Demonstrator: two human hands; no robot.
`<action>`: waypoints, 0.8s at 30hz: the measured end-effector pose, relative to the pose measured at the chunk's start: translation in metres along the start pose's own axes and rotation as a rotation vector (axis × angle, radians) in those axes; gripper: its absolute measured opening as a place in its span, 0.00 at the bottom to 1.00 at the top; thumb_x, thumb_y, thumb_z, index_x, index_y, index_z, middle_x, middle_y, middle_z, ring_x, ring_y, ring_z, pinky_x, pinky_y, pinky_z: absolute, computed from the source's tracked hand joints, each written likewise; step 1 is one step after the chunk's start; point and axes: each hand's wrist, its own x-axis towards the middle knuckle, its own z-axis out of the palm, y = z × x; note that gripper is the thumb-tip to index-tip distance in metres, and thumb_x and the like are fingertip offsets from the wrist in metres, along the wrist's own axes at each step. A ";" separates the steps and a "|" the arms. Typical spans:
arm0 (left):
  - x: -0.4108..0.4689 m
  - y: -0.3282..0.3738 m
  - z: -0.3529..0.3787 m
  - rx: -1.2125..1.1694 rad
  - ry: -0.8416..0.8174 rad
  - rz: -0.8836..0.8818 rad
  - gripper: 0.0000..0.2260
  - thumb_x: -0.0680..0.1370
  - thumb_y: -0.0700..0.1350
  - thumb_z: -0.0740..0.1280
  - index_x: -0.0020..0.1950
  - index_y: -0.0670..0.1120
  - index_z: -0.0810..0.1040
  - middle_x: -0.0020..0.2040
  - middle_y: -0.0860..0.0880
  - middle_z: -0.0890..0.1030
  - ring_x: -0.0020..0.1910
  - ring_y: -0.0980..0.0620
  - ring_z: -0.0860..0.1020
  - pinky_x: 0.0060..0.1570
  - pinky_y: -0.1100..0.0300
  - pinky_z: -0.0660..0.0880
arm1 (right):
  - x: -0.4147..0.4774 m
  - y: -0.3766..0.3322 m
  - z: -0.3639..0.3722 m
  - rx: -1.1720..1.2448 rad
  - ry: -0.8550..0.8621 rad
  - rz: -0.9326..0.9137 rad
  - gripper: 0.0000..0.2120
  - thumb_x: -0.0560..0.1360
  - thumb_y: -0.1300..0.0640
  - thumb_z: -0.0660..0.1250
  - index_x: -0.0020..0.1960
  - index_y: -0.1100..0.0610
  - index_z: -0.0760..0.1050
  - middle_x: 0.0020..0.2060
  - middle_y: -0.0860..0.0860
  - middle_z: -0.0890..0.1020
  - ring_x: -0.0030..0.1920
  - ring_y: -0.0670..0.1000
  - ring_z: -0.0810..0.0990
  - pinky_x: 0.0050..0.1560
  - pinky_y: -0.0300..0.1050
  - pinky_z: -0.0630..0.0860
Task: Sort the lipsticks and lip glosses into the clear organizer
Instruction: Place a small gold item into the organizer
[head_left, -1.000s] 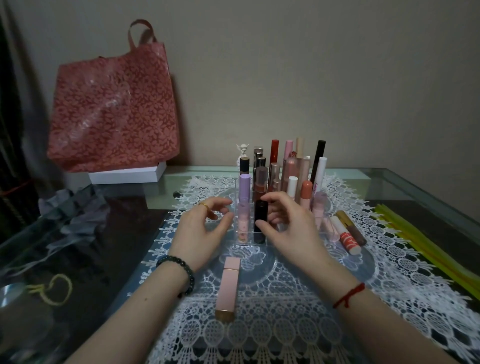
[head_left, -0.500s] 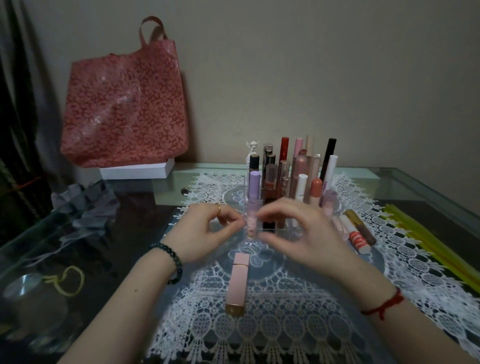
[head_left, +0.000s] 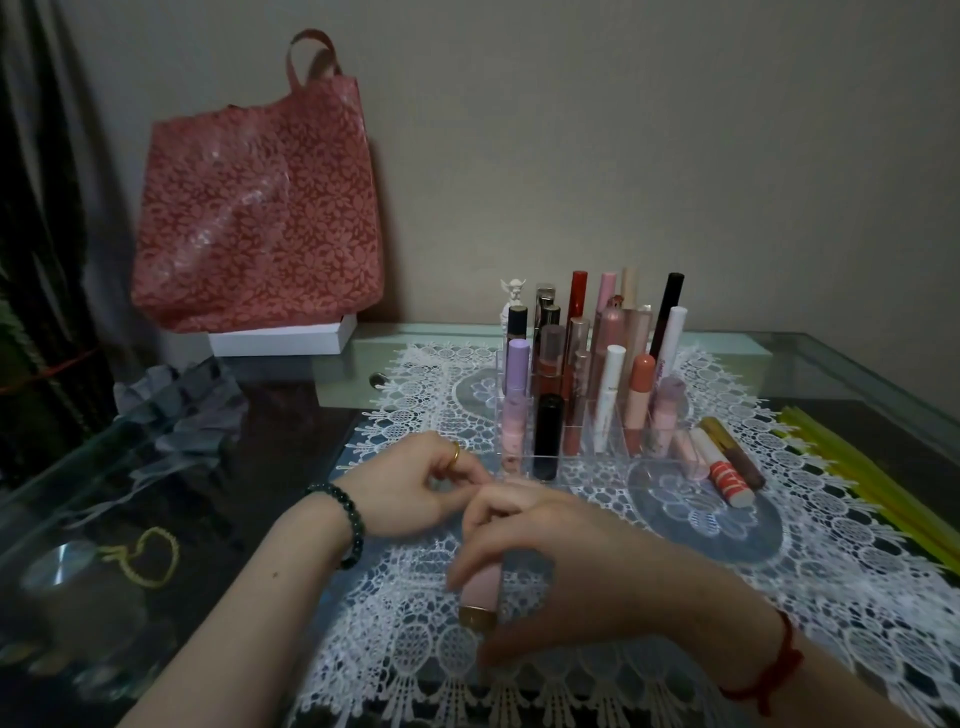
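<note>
A clear organizer (head_left: 613, 453) stands on the lace cloth with several lipsticks and glosses upright in it, a black tube (head_left: 547, 436) in the front row. A pink square lipstick (head_left: 482, 590) with a gold base lies on the cloth near me. My right hand (head_left: 550, 566) is curled over it, fingers around its sides. My left hand (head_left: 415, 488) rests just left of the organizer's front, fingers loosely curled, holding nothing. Three loose tubes lie right of the organizer: a pale pink one (head_left: 687, 453), a white-and-red one (head_left: 724, 474) and a gold-brown one (head_left: 732, 452).
White lace cloth (head_left: 779, 571) covers a glass table (head_left: 857, 364). A red patterned bag (head_left: 260, 208) leans on the wall over a white box (head_left: 280, 340) at back left. Grey crumpled material (head_left: 176, 410) lies left, yellow strips (head_left: 878, 483) right.
My right hand left the black tube standing in the organizer's front row and came back toward me onto the pink lipstick. My left hand drew back from the organizer too.
</note>
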 end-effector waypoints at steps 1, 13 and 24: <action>0.000 0.000 0.000 -0.006 -0.002 0.005 0.06 0.75 0.39 0.64 0.44 0.45 0.81 0.42 0.48 0.84 0.44 0.54 0.80 0.51 0.58 0.75 | 0.000 0.001 0.000 0.001 0.012 0.003 0.16 0.64 0.43 0.73 0.50 0.43 0.77 0.45 0.38 0.70 0.49 0.38 0.69 0.51 0.38 0.70; -0.002 -0.003 0.001 -0.213 -0.021 -0.036 0.13 0.76 0.39 0.63 0.40 0.56 0.80 0.34 0.51 0.79 0.28 0.56 0.72 0.27 0.62 0.70 | -0.005 0.011 -0.009 0.202 0.145 0.133 0.12 0.66 0.42 0.68 0.48 0.41 0.77 0.46 0.37 0.74 0.47 0.38 0.74 0.46 0.28 0.71; 0.000 -0.003 0.006 -0.132 -0.042 0.008 0.06 0.68 0.49 0.73 0.42 0.58 0.79 0.34 0.60 0.78 0.35 0.60 0.74 0.39 0.65 0.71 | -0.007 0.028 -0.020 0.528 0.416 0.191 0.10 0.71 0.62 0.68 0.46 0.48 0.80 0.43 0.52 0.83 0.45 0.54 0.81 0.48 0.51 0.80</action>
